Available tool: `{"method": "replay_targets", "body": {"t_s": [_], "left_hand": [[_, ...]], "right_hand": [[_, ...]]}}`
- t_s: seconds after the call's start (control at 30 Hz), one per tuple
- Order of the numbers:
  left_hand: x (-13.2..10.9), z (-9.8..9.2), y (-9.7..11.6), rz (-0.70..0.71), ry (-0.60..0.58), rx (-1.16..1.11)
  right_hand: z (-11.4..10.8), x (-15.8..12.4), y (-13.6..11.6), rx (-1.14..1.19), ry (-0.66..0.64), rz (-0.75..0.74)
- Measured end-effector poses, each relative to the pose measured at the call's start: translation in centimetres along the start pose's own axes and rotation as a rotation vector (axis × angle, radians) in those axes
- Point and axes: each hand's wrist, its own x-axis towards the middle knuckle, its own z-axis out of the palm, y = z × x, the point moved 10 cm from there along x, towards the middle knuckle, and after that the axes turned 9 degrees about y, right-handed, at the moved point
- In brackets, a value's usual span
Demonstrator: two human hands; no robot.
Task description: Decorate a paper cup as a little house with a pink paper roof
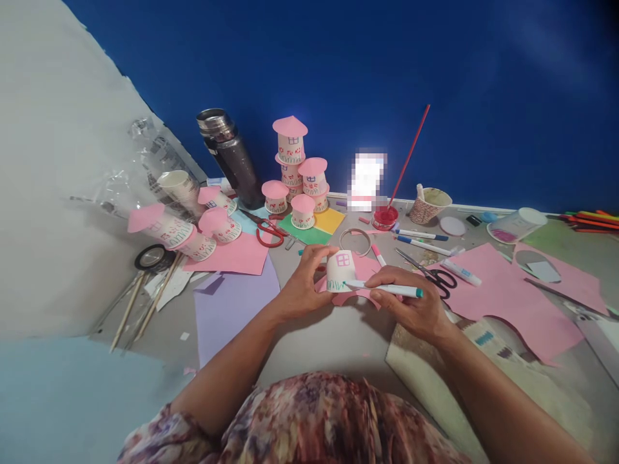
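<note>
My left hand (pixel 307 283) is closed around the left side of a white paper cup (pixel 341 274), held upside down. A pink window is drawn on the cup's side, with green grass strokes along its lower rim. In my right hand (pixel 411 303) is a white marker (pixel 389 288) with a green end, gripped like a pen. Its tip meets the cup near the green strokes. Cut pink paper (pixel 372 265) lies beneath and behind the cup, beside a roll of tape (pixel 355 242).
Several cup houses with pink roofs (pixel 290 125) stand stacked at the back, near a dark flask (pixel 229 154). Red-handled scissors (pixel 269 235) lie left of centre, black-handled scissors (pixel 440 280) on the right. Pink sheets (pixel 512 296), a purple sheet (pixel 236 303) and a lit phone (pixel 367 180) surround the work.
</note>
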Motion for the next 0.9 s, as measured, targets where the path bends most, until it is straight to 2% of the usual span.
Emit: {"method": "replay_targets", "body": {"t_s": [0.2,0.37,0.5,0.67,0.8,0.9], "left_hand": [[0.0,-0.2,0.0,-0.006,0.017,-0.005],[0.0,-0.1,0.1,-0.019,0.002,-0.018],[0.0,-0.2,0.1,-0.021,0.007,-0.016],[0.0,-0.2,0.0,-0.029,0.005,-0.026],[0.1,-0.3,0.0,-0.028,0.007,-0.043],[0.1,-0.2,0.0,-0.028,0.005,-0.058]], "right_hand": [[0.1,-0.1,0.7,0.027,-0.043,0.068],[-1.2,0.1,0.8,-0.02,0.086,0.084],[-0.3,0.1,0.8,0.025,-0.025,0.103],[-1.4,0.1,1.0,0.008,0.075,0.103],[-0.8,0.0,1.1,0.024,0.001,0.109],[-1.1,0.1,1.2,0.005,0.031,0.123]]}}
